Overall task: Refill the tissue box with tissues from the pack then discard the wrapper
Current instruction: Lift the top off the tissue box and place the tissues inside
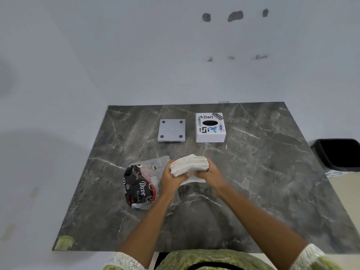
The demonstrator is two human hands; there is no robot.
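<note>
A thick stack of white tissues is held above the table's middle, gripped from the left by my left hand and from the right by my right hand. One loose sheet hangs below the stack. The plastic wrapper, black and red with clear ends, lies on the table just left of my left hand. The white tissue box, with stickers and a dark oval slot on top, stands at the back. Its flat grey base plate lies to the box's left.
The dark marble table stands against a pale wall. A black bin sits on the floor beyond the table's right edge. Green patterned clothing shows at the bottom of the view.
</note>
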